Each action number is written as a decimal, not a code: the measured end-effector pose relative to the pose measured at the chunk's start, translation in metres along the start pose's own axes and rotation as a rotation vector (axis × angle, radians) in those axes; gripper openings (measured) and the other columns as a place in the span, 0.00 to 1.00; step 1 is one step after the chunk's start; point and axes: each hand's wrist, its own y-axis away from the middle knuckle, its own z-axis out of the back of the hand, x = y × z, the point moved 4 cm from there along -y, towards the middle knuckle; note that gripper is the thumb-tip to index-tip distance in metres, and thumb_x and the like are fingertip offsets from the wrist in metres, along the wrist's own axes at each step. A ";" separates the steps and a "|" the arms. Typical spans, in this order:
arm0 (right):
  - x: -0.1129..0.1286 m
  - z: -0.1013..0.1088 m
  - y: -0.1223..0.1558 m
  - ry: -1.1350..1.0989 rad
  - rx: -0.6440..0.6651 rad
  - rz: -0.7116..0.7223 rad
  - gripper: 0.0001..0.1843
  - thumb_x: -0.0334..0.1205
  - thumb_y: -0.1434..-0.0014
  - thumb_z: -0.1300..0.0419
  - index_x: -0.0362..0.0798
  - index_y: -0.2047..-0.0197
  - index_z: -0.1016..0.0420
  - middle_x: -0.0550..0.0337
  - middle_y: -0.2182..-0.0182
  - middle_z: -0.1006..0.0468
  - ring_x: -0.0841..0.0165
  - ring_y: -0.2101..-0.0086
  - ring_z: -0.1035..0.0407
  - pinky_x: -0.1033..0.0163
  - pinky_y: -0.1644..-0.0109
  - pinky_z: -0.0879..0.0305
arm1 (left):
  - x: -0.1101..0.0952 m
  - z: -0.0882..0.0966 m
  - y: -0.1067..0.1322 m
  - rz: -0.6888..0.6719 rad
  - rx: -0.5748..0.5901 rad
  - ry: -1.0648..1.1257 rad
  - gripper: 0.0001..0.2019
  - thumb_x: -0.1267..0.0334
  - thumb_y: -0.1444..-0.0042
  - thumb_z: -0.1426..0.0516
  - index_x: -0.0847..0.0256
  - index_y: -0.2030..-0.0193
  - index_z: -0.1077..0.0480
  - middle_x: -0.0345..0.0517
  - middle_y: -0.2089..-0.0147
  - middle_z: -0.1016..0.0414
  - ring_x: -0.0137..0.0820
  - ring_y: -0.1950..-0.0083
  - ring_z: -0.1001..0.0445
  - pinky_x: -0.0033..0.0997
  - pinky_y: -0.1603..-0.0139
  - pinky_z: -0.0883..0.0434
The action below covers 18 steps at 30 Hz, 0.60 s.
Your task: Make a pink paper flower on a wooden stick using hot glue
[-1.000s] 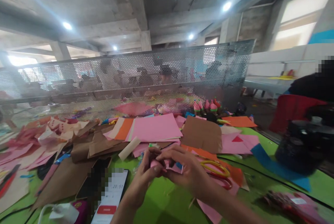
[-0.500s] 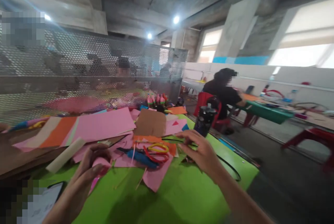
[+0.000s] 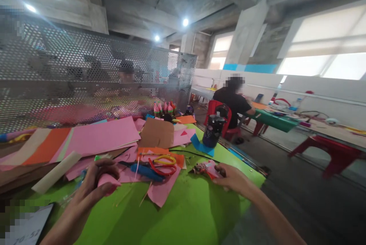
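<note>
My left hand [image 3: 100, 184] is curled around a piece of pink paper [image 3: 107, 179] that looks rolled; a bit of green shows above its fingers. Over the right part of the green tabletop [image 3: 183, 214], my right hand [image 3: 230, 178] pinches the edge of a small pink piece with a mottled, crumpled end [image 3: 207, 168]. Its exact kind is unclear. Between the hands lie scissors with red and yellow handles [image 3: 164, 165] and a tool with a blue handle [image 3: 145, 172], on pink and orange paper scraps [image 3: 160, 191].
A dark tumbler [image 3: 214, 132] stands near the table's right edge, beside blue paper [image 3: 202, 145]. Pink sheets [image 3: 100, 136], brown card [image 3: 156, 133] and a pale roll [image 3: 55, 172] lie at the back and left. A phone [image 3: 31, 224] is at lower left. A person [image 3: 233, 100] sits beyond.
My right hand has moved down and closed on the small pink, mottled piece. My left hand still holds the pink paper. The view has turned slightly right.
</note>
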 end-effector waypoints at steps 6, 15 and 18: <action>0.000 0.006 -0.002 -0.145 0.084 -0.064 0.14 0.43 0.60 0.39 0.46 0.68 0.29 0.68 0.86 0.34 0.73 0.86 0.41 0.68 0.82 0.49 | -0.009 -0.006 0.002 -0.002 0.022 0.031 0.20 0.50 0.47 0.42 0.54 0.51 0.38 0.44 0.59 0.27 0.41 0.56 0.32 0.36 0.56 0.36; 0.080 0.002 0.018 -0.679 0.034 0.042 0.14 0.45 0.58 0.31 0.49 0.67 0.21 0.56 0.75 0.24 0.66 0.76 0.34 0.64 0.75 0.37 | -0.021 -0.014 0.001 -0.035 0.139 0.074 0.18 0.56 0.46 0.42 0.54 0.50 0.39 0.43 0.58 0.29 0.38 0.54 0.33 0.35 0.54 0.37; 0.118 -0.015 0.018 -0.709 0.105 0.093 0.16 0.50 0.59 0.29 0.48 0.69 0.19 0.52 0.72 0.20 0.62 0.73 0.29 0.63 0.74 0.34 | -0.020 -0.014 0.000 -0.041 0.160 0.088 0.18 0.56 0.45 0.42 0.55 0.50 0.40 0.43 0.58 0.30 0.38 0.54 0.34 0.35 0.54 0.38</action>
